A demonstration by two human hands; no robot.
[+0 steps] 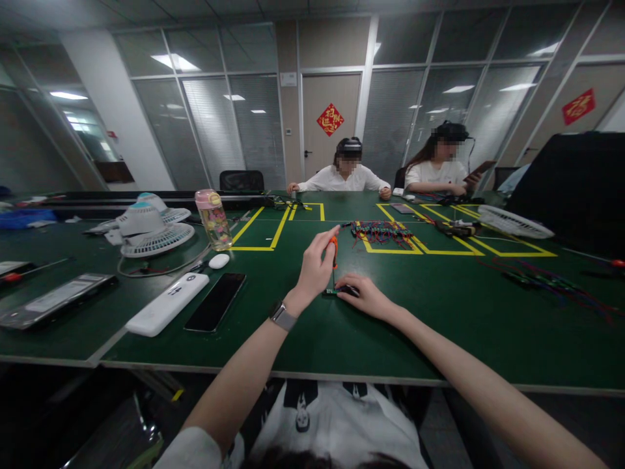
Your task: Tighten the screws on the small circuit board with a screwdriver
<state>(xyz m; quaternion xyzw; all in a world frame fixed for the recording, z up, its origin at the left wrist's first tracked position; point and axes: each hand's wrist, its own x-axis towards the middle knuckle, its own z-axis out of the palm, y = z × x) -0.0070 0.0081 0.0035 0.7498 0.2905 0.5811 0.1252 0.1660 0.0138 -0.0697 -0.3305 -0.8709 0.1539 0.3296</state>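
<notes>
My left hand (315, 264) is raised over the green table (439, 326), its fingers pinched round an orange-handled screwdriver (334, 251) that stands upright with its tip down. The tip meets a small dark green part (334, 291) lying on the table. My right hand (366, 296) rests flat on the table beside it, fingers pressed on that small part to hold it. A pile of red, blue and green wired parts (383, 232) lies farther back inside a yellow-taped square.
To the left lie a black phone (215, 301), a white power bank (168, 303), a white mouse-like object (219, 261), a clear bottle (213, 219) and small fans (151, 231). Two other people sit at the far side. More wires (547, 280) lie at right.
</notes>
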